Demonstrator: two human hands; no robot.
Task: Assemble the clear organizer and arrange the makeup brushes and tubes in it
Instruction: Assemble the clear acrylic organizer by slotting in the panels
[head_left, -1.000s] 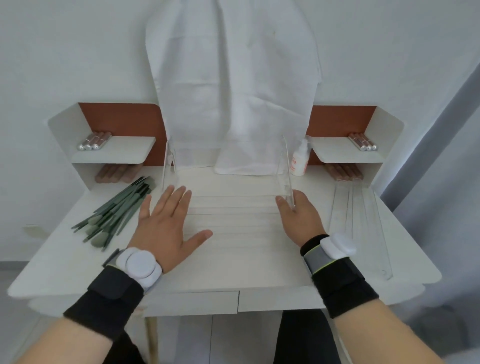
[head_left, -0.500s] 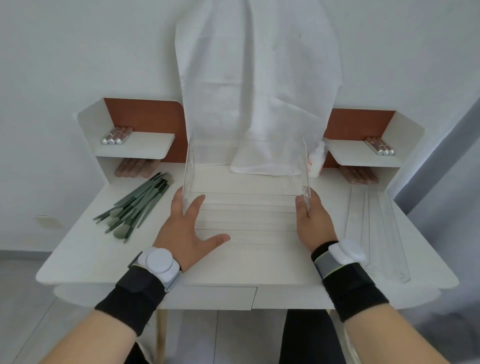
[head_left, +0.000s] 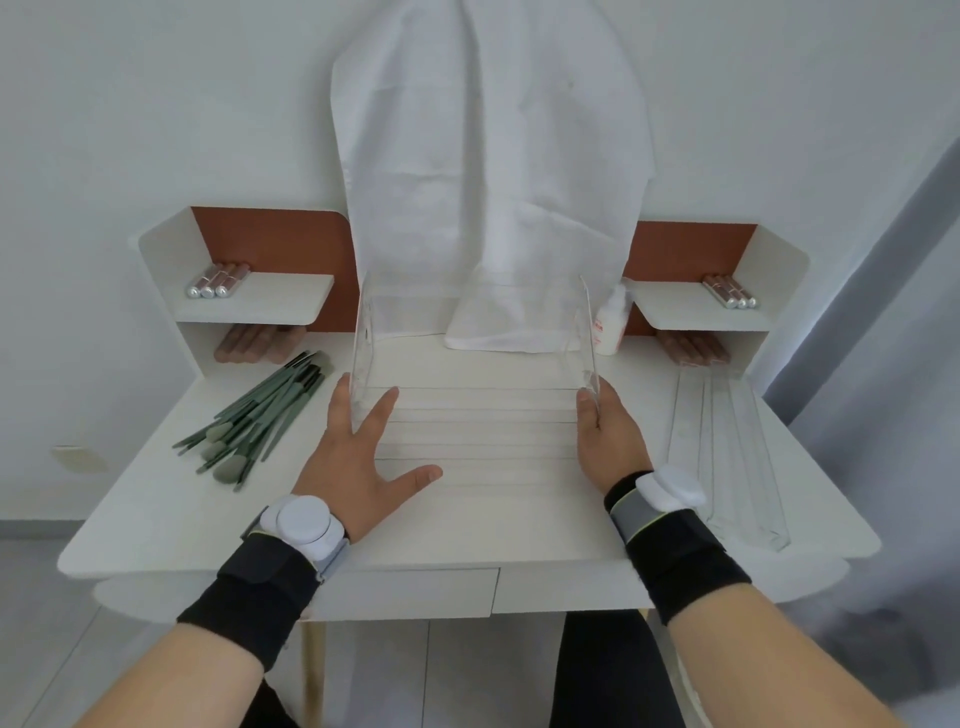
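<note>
Two clear side panels of the organizer stand upright on the white desk. My left hand (head_left: 358, 457) has its fingers spread around the front edge of the left panel (head_left: 365, 343), steadying it. The right panel (head_left: 587, 338) is pinched at its front edge by my right hand (head_left: 605, 441). Several clear shelf strips (head_left: 478, 431) lie flat between the two panels. A bundle of green makeup brushes (head_left: 260, 415) lies at the left of the desk. Brown tubes lie on the left shelf (head_left: 218, 280) and on the right shelf (head_left: 730, 291).
More clear strips (head_left: 727, 447) lie along the desk's right side. A small white bottle (head_left: 609, 325) stands just right of the right panel. A white cloth (head_left: 493, 182) hangs down the wall onto the desk's back. More tubes (head_left: 254, 345) lie under the left shelf.
My left hand has moved forward from lying flat on the desk to the left panel's front edge. The right hand has kept its hold on the right panel.
</note>
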